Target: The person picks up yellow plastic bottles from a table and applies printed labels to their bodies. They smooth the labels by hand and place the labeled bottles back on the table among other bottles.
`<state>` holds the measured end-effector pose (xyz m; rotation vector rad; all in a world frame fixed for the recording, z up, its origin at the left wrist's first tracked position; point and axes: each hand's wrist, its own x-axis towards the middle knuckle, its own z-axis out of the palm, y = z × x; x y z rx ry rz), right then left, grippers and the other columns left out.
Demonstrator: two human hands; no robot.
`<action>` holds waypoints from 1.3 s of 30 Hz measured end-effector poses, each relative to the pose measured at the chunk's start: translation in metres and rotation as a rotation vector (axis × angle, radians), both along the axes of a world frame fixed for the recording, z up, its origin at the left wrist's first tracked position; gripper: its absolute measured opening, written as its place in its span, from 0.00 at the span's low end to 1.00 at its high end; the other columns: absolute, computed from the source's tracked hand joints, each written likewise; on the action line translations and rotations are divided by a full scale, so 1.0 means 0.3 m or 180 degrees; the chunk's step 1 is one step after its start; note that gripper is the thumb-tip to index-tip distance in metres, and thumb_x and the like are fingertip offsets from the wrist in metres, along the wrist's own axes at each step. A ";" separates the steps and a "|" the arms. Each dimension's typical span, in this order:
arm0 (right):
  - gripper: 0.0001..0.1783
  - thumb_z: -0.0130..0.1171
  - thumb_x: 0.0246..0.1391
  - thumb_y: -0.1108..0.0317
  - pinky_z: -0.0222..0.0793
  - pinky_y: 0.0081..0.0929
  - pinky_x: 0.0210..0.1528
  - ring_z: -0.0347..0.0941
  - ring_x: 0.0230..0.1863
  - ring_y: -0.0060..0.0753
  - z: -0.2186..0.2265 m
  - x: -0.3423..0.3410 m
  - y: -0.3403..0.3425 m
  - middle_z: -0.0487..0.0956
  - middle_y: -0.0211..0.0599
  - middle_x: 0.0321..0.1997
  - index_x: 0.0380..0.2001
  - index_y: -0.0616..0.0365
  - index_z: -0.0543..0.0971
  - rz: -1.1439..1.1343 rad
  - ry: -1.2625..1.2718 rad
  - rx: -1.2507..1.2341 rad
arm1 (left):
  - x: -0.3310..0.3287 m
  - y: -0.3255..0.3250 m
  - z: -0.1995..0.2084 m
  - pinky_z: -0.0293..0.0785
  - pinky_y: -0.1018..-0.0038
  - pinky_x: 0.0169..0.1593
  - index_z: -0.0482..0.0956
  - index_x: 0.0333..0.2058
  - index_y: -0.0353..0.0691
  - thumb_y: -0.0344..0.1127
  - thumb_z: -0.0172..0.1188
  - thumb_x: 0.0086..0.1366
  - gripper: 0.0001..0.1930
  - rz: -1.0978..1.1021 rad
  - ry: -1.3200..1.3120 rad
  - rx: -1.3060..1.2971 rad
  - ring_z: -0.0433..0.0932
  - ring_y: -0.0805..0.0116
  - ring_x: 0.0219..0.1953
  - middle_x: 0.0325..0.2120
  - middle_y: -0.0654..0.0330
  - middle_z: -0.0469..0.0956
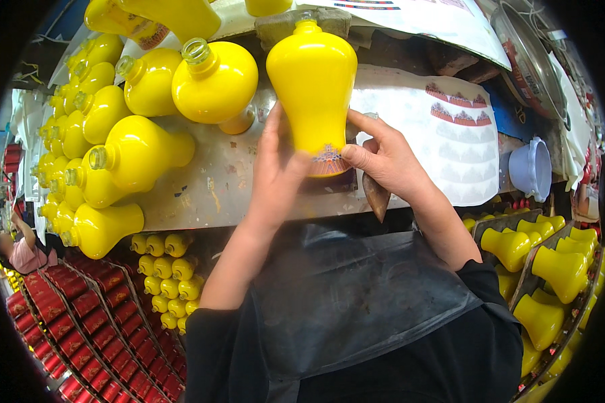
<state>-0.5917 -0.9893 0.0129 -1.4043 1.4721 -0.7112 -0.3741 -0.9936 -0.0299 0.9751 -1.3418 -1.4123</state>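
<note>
A glossy yellow bottle (312, 80) lies with its clear glass neck on a grey block (363, 23) and its base toward me. A patterned decal band (329, 160) runs along the base end. My left hand (273, 164), slightly blurred, is closed around the bottle's left side, thumb near the decal. On the other side my right hand (386, 154) grips the bottle, its thumb pressing at the decal's right edge. A brown pointed piece (376, 197) shows under my right palm; whether the hand holds it I cannot tell.
Many yellow bottles (141, 151) crowd the table's left side. A white decal sheet (464, 161) lies to the right, beside a pale plastic tub (531, 169). Racks of yellow bottles (559, 272) stand at lower right, red cylinders (87, 302) at lower left. A person (30, 252) is far left.
</note>
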 end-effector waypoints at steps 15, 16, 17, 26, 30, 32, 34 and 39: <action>0.43 0.71 0.50 0.52 0.77 0.30 0.45 0.79 0.34 0.35 0.025 0.021 0.003 0.79 0.52 0.41 0.66 0.64 0.74 -0.0050 0.0045 -0.0003 | -0.021 0.002 0.005 0.51 0.59 0.76 0.52 0.74 0.29 0.45 0.63 0.69 0.44 0.0177 0.0014 0.0003 0.59 0.54 0.74 0.71 0.45 0.60; 0.43 0.71 0.50 0.52 0.77 0.30 0.44 0.79 0.34 0.35 0.025 0.021 0.002 0.79 0.52 0.41 0.66 0.65 0.74 -0.0055 0.0047 -0.0027 | -0.021 0.003 0.006 0.51 0.59 0.75 0.52 0.74 0.30 0.46 0.63 0.69 0.44 0.0179 0.0037 0.0011 0.59 0.54 0.74 0.71 0.45 0.61; 0.43 0.71 0.50 0.52 0.77 0.30 0.45 0.79 0.35 0.35 0.026 0.021 0.001 0.79 0.53 0.41 0.66 0.65 0.74 -0.0057 0.0058 0.0009 | -0.021 0.003 0.006 0.51 0.59 0.75 0.53 0.74 0.30 0.46 0.63 0.69 0.44 0.0181 0.0059 0.0019 0.59 0.54 0.74 0.71 0.45 0.61; 0.43 0.70 0.51 0.52 0.77 0.29 0.45 0.80 0.37 0.34 -0.003 0.018 0.011 0.80 0.53 0.43 0.67 0.64 0.73 -0.0052 0.0049 -0.0001 | -0.019 0.006 0.004 0.51 0.59 0.75 0.53 0.75 0.33 0.46 0.62 0.69 0.43 0.0196 -0.0031 -0.0065 0.58 0.54 0.74 0.70 0.45 0.61; 0.36 0.64 0.60 0.54 0.76 0.28 0.47 0.79 0.40 0.33 0.032 -0.011 -0.007 0.81 0.48 0.48 0.67 0.63 0.74 -0.0087 -0.0286 0.0030 | -0.009 0.007 0.007 0.51 0.58 0.76 0.52 0.75 0.34 0.44 0.64 0.65 0.46 0.0112 0.0111 0.0065 0.58 0.53 0.74 0.71 0.45 0.60; 0.30 0.54 0.67 0.58 0.69 0.19 0.46 0.69 0.38 0.16 0.077 -0.041 -0.028 0.78 0.31 0.47 0.69 0.57 0.73 -0.0394 -0.0605 0.0306 | -0.004 0.008 0.010 0.51 0.58 0.75 0.50 0.76 0.34 0.43 0.65 0.62 0.49 0.0007 0.0129 -0.0042 0.58 0.53 0.74 0.71 0.45 0.59; 0.24 0.55 0.64 0.64 0.70 0.20 0.51 0.72 0.44 0.18 0.125 -0.065 -0.035 0.79 0.31 0.48 0.61 0.60 0.77 -0.0260 -0.1239 0.0236 | -0.003 0.007 0.012 0.52 0.58 0.75 0.49 0.76 0.33 0.42 0.65 0.59 0.50 0.0020 0.0045 -0.0030 0.58 0.53 0.74 0.71 0.45 0.59; 0.20 0.65 0.55 0.80 0.76 0.25 0.51 0.80 0.49 0.26 0.146 -0.008 0.023 0.83 0.36 0.48 0.52 0.62 0.80 0.0372 -0.0133 -0.1177 | -0.017 0.012 0.012 0.52 0.58 0.75 0.49 0.75 0.32 0.43 0.67 0.58 0.51 0.0063 0.0220 0.0049 0.57 0.52 0.75 0.71 0.45 0.58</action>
